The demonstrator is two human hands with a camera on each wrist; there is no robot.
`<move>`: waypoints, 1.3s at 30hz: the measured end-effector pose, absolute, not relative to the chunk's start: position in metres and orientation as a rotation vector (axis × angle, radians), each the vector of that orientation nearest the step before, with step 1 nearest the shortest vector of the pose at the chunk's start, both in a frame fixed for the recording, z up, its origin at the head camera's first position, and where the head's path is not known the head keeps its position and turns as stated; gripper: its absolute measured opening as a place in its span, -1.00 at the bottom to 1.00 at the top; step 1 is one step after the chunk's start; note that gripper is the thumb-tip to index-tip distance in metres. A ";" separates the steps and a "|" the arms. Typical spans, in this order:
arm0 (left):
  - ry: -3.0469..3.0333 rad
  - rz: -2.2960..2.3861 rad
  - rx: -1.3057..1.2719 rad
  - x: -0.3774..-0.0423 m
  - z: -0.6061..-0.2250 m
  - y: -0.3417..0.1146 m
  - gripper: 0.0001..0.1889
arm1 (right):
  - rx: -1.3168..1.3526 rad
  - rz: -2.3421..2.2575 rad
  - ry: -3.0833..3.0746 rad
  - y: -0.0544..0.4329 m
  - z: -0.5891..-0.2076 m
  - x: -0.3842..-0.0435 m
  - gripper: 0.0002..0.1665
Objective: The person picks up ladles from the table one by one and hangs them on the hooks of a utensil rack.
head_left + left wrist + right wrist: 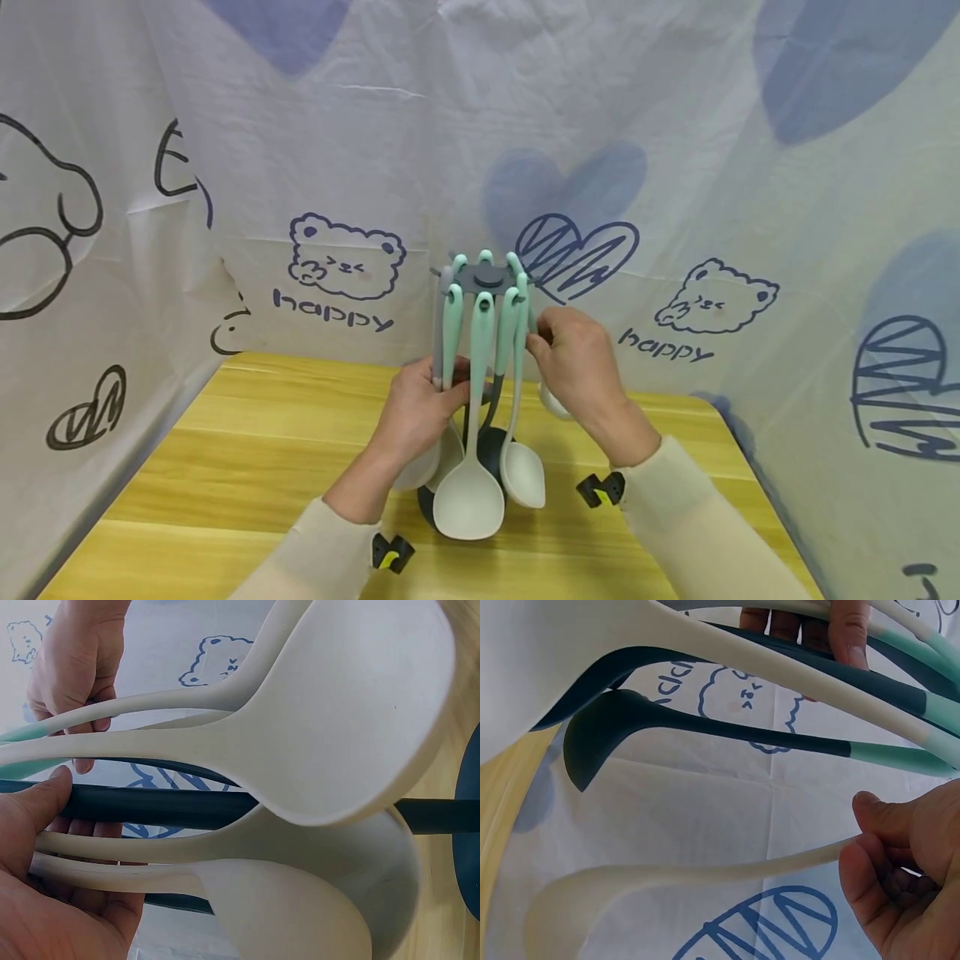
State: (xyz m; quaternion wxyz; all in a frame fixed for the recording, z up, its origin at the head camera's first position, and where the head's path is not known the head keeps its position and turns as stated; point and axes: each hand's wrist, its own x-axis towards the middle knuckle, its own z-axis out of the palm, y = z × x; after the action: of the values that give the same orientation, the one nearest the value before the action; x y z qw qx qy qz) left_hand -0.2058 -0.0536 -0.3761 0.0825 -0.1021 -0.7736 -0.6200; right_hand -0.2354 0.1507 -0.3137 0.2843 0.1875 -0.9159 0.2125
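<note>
A grey rotating utensil stand (489, 278) is hung with several mint-handled kitchen utensils. My left hand (420, 408) grips its dark pole (165, 807), the thumb in front and fingers behind. A white ladle (469, 502) hangs at the front, with a white spoon (523, 477) at its right. On the right side, my right hand (581, 358) pinches the slim handle of a white utensil with a curved head (562, 904); in the head view the hand mostly hides it. A dark ladle (607, 724) hangs beside it in the right wrist view.
The stand's dark round base (469, 825) is on a yellow wood-grain table (270, 467). A white printed cloth (465, 125) hangs close behind the stand and along both sides.
</note>
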 end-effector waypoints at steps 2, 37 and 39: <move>-2.311 -1.849 -0.303 -0.205 -0.376 -0.053 -0.85 | 0.524 0.555 -2.440 0.150 -0.315 -0.235 -0.85; -2.294 -1.866 -0.286 -0.209 -0.377 -0.050 -0.81 | 0.563 0.869 -2.591 0.147 -0.342 -0.238 -0.96; -2.305 -1.885 -0.271 -0.208 -0.377 -0.051 -0.79 | 0.553 0.881 -2.604 0.149 -0.343 -0.236 -0.95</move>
State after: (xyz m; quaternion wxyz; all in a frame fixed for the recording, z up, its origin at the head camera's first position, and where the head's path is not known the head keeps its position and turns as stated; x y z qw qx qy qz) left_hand -0.2075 -0.0514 -0.3769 0.0756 -0.0905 -0.7688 -0.6286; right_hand -0.2360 0.1487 -0.3427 0.1677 0.1945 -0.9155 0.3098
